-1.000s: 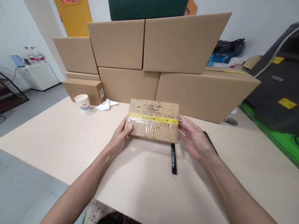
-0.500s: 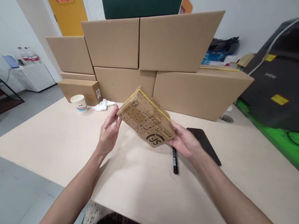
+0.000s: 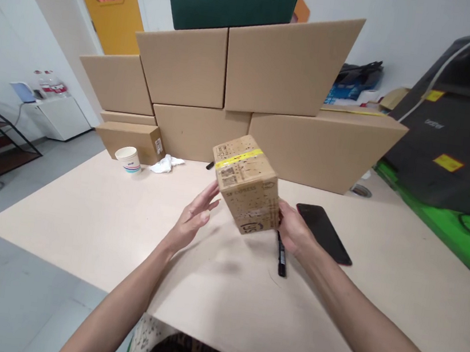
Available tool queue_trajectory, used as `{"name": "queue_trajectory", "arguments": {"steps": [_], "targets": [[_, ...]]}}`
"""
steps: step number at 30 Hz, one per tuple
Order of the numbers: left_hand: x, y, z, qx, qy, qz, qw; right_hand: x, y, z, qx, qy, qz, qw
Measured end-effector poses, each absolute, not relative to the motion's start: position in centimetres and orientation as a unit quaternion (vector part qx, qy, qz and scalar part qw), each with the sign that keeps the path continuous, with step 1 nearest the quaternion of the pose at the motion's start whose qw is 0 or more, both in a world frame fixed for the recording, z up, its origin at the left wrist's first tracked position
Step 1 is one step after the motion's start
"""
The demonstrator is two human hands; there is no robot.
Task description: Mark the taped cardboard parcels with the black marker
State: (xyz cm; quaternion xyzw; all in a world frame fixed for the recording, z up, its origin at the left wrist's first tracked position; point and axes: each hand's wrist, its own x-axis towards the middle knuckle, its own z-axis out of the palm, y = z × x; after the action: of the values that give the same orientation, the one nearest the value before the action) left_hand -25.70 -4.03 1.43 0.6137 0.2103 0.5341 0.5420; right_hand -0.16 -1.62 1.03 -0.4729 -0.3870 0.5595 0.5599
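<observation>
A small brown cardboard box (image 3: 251, 201) with dark speckles, printed lettering and a band of yellow tape is held tilted above the table. My right hand (image 3: 293, 227) grips its right side, with some fingers hidden behind it. My left hand (image 3: 194, 217) is by the box's left side, its fingers stretched out and the thumb apart; the fingertips are at the box's edge, and I cannot tell whether they touch it. Below the box, near my right hand, a black marker-like stick (image 3: 281, 257) lies on the table. A dark phone or tablet (image 3: 325, 234) lies to its right.
Large cardboard boxes (image 3: 293, 62) are stacked along the table's back, topped by a dark green box (image 3: 236, 3). At the left stand a paper cup (image 3: 128, 161), a crumpled tissue (image 3: 167, 163) and a smaller carton (image 3: 127, 137). A tape roll (image 3: 362, 190) lies at the back right.
The small box has turned, so its yellow-taped end now faces me more. My left hand has moved right and its fingers have opened from their hold. My right hand keeps its grip.
</observation>
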Motion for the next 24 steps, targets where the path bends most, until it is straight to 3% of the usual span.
{"name": "queue_trajectory", "arguments": {"steps": [8,17,24], "targets": [[-24.7,-4.3,1.8,0.598,0.267,0.45,0.608,-0.8,-3.0,2.4,-0.477,-0.443,0.546,0.527],[-25.5,-3.9,1.2,0.582,0.213,0.517,0.59,-1.1,-3.5,2.6,-0.339,-0.446,0.558,0.612],[-25.4,-4.3,2.2,0.546,0.241,0.54,0.594,-0.9,-5.0,4.4,-0.367,-0.422,0.597,0.575]]}}
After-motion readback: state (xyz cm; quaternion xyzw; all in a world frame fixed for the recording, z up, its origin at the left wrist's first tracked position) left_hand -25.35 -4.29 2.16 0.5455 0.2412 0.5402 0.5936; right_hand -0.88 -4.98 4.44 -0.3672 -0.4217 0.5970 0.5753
